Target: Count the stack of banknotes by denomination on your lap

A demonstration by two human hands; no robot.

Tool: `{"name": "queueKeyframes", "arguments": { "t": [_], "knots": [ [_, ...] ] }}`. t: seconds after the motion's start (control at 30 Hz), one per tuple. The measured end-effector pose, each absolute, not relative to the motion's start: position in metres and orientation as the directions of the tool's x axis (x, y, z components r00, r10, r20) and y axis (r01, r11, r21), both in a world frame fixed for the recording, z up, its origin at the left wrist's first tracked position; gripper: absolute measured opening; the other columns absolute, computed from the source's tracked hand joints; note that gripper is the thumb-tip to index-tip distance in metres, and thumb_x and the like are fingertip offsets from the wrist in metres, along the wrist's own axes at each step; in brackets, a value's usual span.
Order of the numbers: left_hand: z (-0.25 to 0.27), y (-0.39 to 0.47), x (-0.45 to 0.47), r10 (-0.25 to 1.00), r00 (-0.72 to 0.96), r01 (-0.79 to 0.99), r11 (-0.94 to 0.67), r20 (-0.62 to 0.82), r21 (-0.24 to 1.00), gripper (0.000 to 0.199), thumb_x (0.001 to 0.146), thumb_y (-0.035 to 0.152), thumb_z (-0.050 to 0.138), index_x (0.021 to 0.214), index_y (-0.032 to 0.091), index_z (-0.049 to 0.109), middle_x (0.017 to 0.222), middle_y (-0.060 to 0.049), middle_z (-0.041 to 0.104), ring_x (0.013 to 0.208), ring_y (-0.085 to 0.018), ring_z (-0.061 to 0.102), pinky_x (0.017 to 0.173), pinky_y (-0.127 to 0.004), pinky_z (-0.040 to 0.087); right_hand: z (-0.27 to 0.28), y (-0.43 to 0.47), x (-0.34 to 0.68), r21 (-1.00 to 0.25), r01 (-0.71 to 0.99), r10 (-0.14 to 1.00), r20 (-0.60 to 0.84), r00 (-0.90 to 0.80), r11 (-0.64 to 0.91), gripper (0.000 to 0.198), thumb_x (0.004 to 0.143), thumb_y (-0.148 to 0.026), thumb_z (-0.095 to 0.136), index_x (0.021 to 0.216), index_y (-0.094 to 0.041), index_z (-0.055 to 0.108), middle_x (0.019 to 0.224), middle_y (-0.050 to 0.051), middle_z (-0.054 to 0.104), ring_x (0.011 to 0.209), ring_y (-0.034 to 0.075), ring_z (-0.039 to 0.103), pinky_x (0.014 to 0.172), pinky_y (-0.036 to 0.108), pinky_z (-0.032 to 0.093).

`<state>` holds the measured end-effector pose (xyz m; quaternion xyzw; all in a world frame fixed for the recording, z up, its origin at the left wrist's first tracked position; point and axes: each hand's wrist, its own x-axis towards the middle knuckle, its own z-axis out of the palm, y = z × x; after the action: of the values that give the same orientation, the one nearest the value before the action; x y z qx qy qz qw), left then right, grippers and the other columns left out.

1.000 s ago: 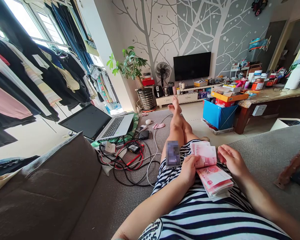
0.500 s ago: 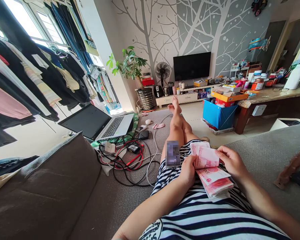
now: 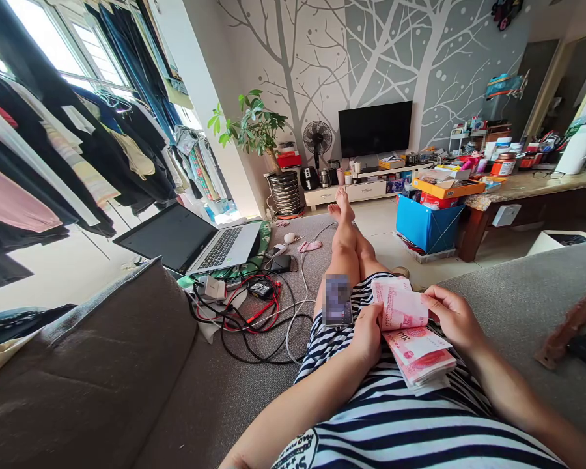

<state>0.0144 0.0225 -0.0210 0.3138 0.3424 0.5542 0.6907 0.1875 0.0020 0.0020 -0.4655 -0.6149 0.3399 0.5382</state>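
A stack of pink and red banknotes [image 3: 422, 361], one showing "100", lies over the striped clothing on my lap. Its upper notes are bent up and away from the rest. My left hand [image 3: 368, 332] is closed on the left side of the stack, thumb on top and the other fingers hidden beneath. At the right edge of the raised banknotes [image 3: 404, 309], my right hand [image 3: 452, 316] pinches the paper between thumb and fingers. A phone [image 3: 337, 301] with a blurred screen rests on my thigh, left of the notes.
On the grey sofa [image 3: 264, 397] to the left are an open laptop [image 3: 224, 247] and tangled cables [image 3: 268, 319]. A brown cushion [image 3: 88, 365] is nearer. Beyond my feet stands a TV cabinet [image 3: 366, 191]. A blue box [image 3: 427, 225] sits beside the cluttered table [image 3: 522, 185].
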Motion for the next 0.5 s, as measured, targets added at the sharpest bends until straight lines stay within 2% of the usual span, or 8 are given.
{"name": "queueKeyframes", "arguments": {
  "t": [0.3, 0.5],
  "knots": [
    [-0.0242, 0.0233, 0.0145, 0.983, 0.149, -0.529, 0.167, -0.103, 0.832, 0.021, 0.066, 0.035, 0.062, 0.058, 0.017, 0.055, 0.060, 0.001, 0.053, 0.059, -0.012, 0.041, 0.061, -0.027, 0.033, 0.0038, 0.0003, 0.1869, -0.913, 0.223, 0.935, 0.354, 0.014, 0.342, 0.038, 0.088, -0.050, 0.057, 0.065, -0.019, 0.052, 0.058, -0.004, 0.043, 0.055, 0.013, 0.038, 0.050, 0.024, 0.031],
    [-0.0247, 0.0235, 0.0147, 0.985, 0.105, -0.513, 0.174, -0.139, 0.841, 0.021, 0.063, 0.034, 0.063, 0.056, 0.018, 0.051, 0.056, 0.003, 0.048, 0.055, -0.011, 0.038, 0.058, -0.027, 0.032, 0.0050, -0.0010, 0.1859, -0.907, 0.223, 0.928, 0.372, 0.020, 0.358, 0.039, 0.087, -0.051, 0.056, 0.064, -0.020, 0.052, 0.057, -0.004, 0.043, 0.054, 0.013, 0.038, 0.050, 0.024, 0.032]
  ]
}}
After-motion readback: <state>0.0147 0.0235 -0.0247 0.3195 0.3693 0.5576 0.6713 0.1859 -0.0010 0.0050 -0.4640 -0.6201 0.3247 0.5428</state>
